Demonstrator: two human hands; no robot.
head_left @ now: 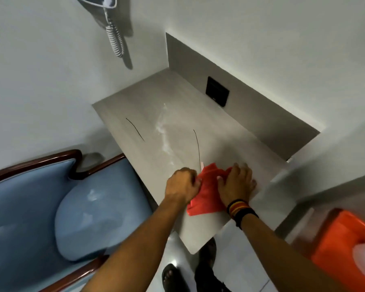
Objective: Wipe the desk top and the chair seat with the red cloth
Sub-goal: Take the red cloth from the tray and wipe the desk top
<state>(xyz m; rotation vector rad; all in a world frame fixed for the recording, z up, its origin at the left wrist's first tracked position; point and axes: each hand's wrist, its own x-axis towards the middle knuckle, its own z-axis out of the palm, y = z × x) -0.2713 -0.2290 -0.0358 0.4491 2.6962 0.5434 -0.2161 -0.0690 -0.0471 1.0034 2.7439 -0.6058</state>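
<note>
The red cloth (pixel 207 192) lies on the near right part of the grey desk top (pixel 148 114). My left hand (pixel 182 183) pinches the cloth's left edge with closed fingers. My right hand (pixel 236 182) lies flat on the cloth's right side, fingers spread and pressing down. A white powdery smear (pixel 163 131) and two thin dark curved marks (pixel 135 129) show on the desk farther from me. The chair (pixel 30 207) with a light blue seat and dark wood frame stands to the left of the desk.
A wall-mounted phone with a coiled cord (pixel 114 39) hangs on the wall above the desk. A black wall plate (pixel 217 91) sits in the recess behind the desk. An orange box (pixel 346 245) is at the lower right. My sandalled feet (pixel 173 277) are below.
</note>
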